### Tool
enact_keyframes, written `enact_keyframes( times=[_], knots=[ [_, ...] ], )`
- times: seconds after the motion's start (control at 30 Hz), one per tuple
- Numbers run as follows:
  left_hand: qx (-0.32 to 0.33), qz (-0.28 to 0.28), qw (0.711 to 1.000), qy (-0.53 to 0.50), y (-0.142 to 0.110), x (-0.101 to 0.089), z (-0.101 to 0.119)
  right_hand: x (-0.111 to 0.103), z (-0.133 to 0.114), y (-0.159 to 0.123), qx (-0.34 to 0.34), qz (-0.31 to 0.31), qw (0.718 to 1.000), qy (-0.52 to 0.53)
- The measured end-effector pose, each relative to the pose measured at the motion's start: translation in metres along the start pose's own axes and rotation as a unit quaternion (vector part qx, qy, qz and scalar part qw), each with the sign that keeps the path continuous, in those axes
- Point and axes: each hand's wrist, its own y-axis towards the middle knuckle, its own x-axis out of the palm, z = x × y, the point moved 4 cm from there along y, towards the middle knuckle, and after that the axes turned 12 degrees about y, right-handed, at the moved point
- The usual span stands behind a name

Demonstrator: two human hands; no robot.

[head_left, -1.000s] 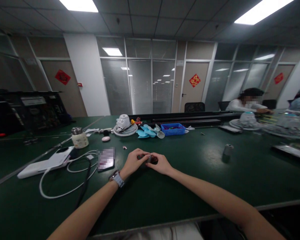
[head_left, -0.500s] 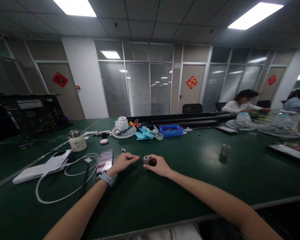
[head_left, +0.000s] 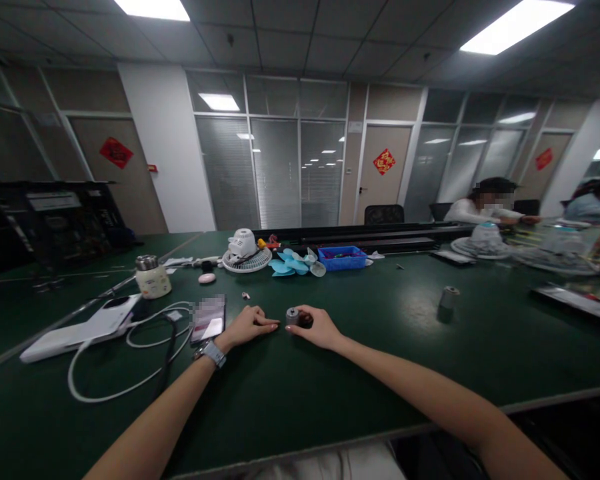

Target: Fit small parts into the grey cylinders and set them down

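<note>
My right hand point(head_left: 320, 328) is wrapped round a grey metal cylinder point(head_left: 293, 316), thumb at its near side and fingers behind it. The cylinder stands upright on the green table, a small dark stub in the centre of its top. Just to its left, apart from it, is my left hand point(head_left: 247, 327), low over the table with thumb and fingertips drawn together. Whatever they may pinch is too small to make out. A similar grey cylinder point(head_left: 450, 297) stands farther right on the table.
At left lie a phone point(head_left: 209, 320), a white cable, a power bank point(head_left: 75, 337) and a jar point(head_left: 153, 277). Behind my hands are a white fan part point(head_left: 243, 250), blue fan blades point(head_left: 293, 263) and a blue basket point(head_left: 343, 259). Another person sits at the far right.
My left fingers have curled in and dipped slightly beside the cylinder. My right hand keeps its grip on the cylinder in the same place. The view has shifted slightly.
</note>
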Motion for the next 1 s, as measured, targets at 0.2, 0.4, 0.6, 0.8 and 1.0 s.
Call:
enact_keyframes(
  times=[0.2, 0.4, 0.6, 0.8, 1.0],
  knots=[
    [-0.037, 0.052, 0.997, -0.053, -0.001, -0.002, 0.004, 0.000, -0.008, -0.003, -0.006, 0.008, 1.000, 0.016],
    [-0.154, 0.159, 0.970, -0.099, 0.000, -0.002, -0.006, -0.074, 0.023, 0.015, 0.004, 0.137, 0.991, 0.002],
    [-0.195, 0.208, 0.954, -0.091, 0.003, 0.000, -0.016, -0.223, 0.089, -0.006, 0.150, 0.360, 0.885, -0.255],
    [-0.193, 0.212, 0.954, -0.084, 0.003, 0.002, -0.016, -0.275, 0.124, -0.039, 0.260, 0.411, 0.812, -0.322],
    [-0.188, 0.214, 0.954, -0.093, 0.003, 0.001, -0.016, -0.267, 0.109, -0.040, 0.274, 0.440, 0.795, -0.314]
  ],
)
